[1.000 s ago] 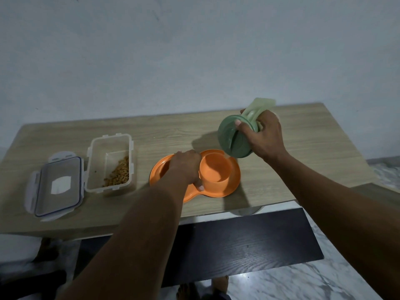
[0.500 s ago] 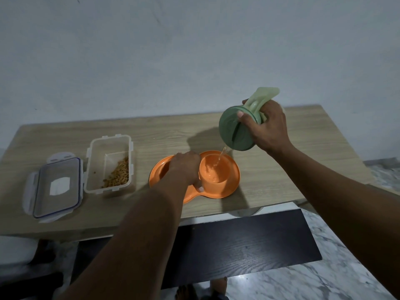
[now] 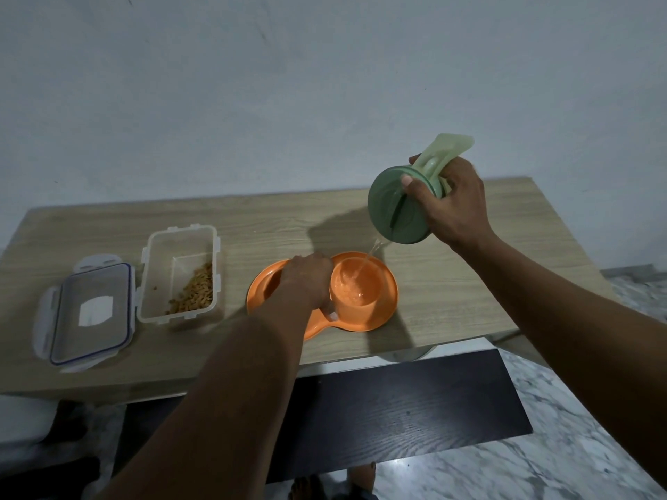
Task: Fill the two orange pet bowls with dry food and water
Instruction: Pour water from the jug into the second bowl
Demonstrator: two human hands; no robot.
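An orange double pet bowl (image 3: 388,295) lies on the wooden table (image 3: 451,283). Its right cup (image 3: 355,288) holds some water, and a thin stream (image 3: 371,252) falls into it. My right hand (image 3: 447,202) grips a green jug (image 3: 397,207), tilted steeply with its lid facing me, above and right of the cup. My left hand (image 3: 306,283) rests on the bowl's middle, fingers against the right cup, and hides most of the left cup (image 3: 269,286).
A clear plastic container (image 3: 180,274) with some dry food (image 3: 196,292) stands left of the bowl. Its lid (image 3: 88,313) lies flat farther left. A dark bench (image 3: 397,402) sits below the table's near edge, over a marble floor.
The jug has risen and tipped further, and water now streams into the right cup, which has partly filled. My left hand has stayed on the bowl.
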